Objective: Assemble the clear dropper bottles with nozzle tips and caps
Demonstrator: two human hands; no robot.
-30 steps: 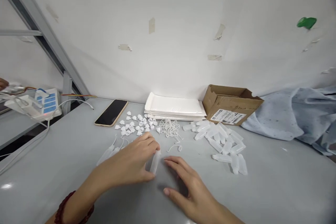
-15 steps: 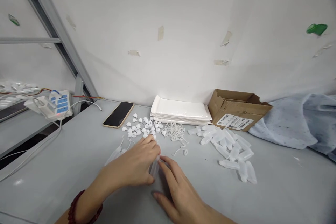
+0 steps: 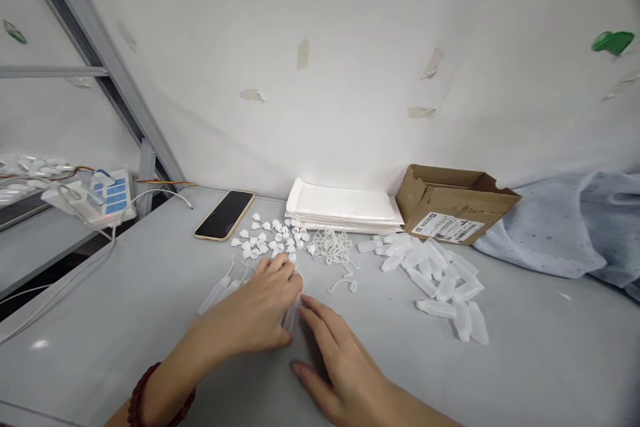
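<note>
My left hand (image 3: 257, 310) rests on the grey table (image 3: 525, 373), its curled fingers closed round a small translucent plastic bottle (image 3: 291, 315) lying on its side. My right hand (image 3: 340, 363) lies flat beside it, fingers stretched out, fingertips touching the bottle's right side. Just beyond my left hand are a scatter of small white caps (image 3: 267, 241) and a tangle of thin white plastic loops (image 3: 334, 247). To the left of my left hand lie a few finished bottles (image 3: 217, 292) with loops. A pile of empty translucent bottles (image 3: 440, 280) lies to the right.
A phone (image 3: 225, 214) lies face up at the back left. A stack of white trays (image 3: 345, 205) and an open cardboard box (image 3: 457, 205) stand against the wall. Pale blue cloth (image 3: 565, 227) covers the right. A power strip (image 3: 107, 195) with cables sits on the left bench.
My right hand has slid left until its fingertips touch the bottle under my left hand. The camera has tilted up and shifted slightly.
</note>
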